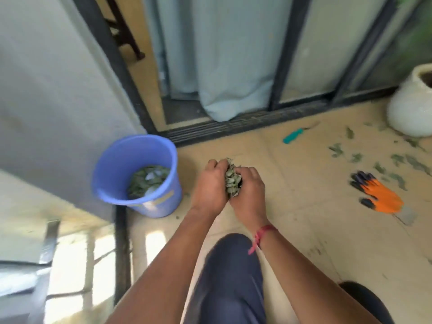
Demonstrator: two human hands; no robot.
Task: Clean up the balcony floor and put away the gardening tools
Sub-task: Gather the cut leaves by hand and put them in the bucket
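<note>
1. I see the left hand (pixel 207 185) and the right hand (pixel 249 190) pressed together. The fingers are curled in a tight grip round a bunch of leaves (pixel 231 181) squeezed between the palms (grey-green ones, a few poking out at top and bottom).
2. The hands hang above the floor (pixel 304 206), just right of a blue bucket (pixel 131 153) and not over it. The bucket stands by the wall corner, with more leaves in its bottom (pixel 147 181).
3. A red thread (pixel 259 237) is tied round the right wrist, and a knee (pixel 231 265) in dark blue cloth shows below the arms.
4. To the right an orange glove (pixel 378 195) with dark fingertips lies on the floor (one or a stacked pair, I cannot tell), with loose leaves (pixel 397 160) scattered beyond it.
5. Farther off, near the sliding-door track, lies a small tool (pixel 292 136) with a teal handle; its blade is too blurred for me to name.
6. A white pot (pixel 406 108) stands at the right edge.
</note>
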